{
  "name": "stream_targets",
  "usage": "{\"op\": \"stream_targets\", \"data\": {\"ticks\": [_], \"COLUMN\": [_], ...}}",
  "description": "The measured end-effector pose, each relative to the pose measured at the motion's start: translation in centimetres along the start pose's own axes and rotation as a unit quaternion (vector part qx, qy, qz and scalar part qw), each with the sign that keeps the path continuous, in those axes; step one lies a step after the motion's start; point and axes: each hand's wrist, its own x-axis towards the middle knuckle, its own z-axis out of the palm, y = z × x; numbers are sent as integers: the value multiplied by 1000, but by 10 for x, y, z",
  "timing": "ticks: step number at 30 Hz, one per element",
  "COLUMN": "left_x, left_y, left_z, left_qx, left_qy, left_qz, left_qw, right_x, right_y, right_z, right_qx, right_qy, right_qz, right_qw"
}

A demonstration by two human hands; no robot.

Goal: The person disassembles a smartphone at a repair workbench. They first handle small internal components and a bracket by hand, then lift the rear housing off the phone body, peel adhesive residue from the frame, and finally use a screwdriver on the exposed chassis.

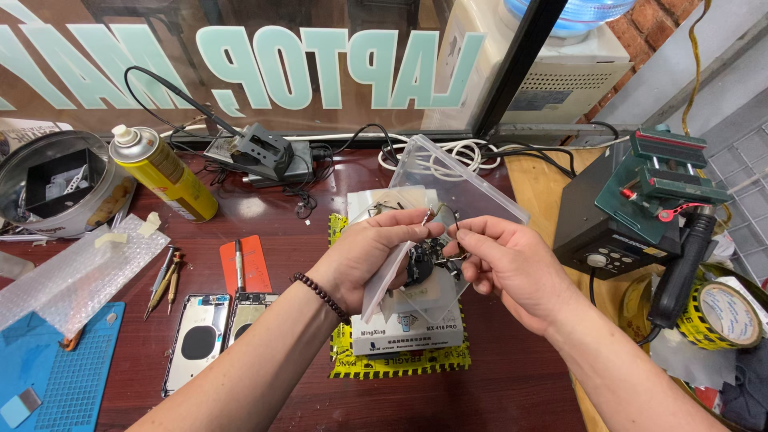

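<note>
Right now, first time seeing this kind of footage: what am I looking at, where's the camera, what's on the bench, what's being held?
There is no machine here: a person works with two bare hands, and the single picture comes from a camera on their head, looking down at a dark red workbench.

The left hand grips a clear plastic sheet, tilted up. The right hand pinches thin wires beside a small black part between the hands; what that part is I cannot tell.

Under the hands sits a white box on yellow tape. To the left lie two phone back shells, a blue mat, bubble wrap, small hand tools, a yellow spray can and a round tin. To the right stand a black unit with buttons, a green vise and a tape roll.
</note>
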Motion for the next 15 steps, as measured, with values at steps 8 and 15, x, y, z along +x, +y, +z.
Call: {"op": "stream_targets", "data": {"ticks": [8, 15], "left_x": [31, 60], "left_y": [1, 3], "left_z": [-20, -26], "left_qx": [23, 54], "left_qy": [-52, -59], "left_qz": [-16, -37], "left_qw": [998, 996], "right_x": [26, 56], "right_y": [-6, -6], "right_z": [2, -7], "right_qx": [59, 75], "right_qy": [19, 43], "right_qz": [23, 32], "right_qw": [998, 996]}}
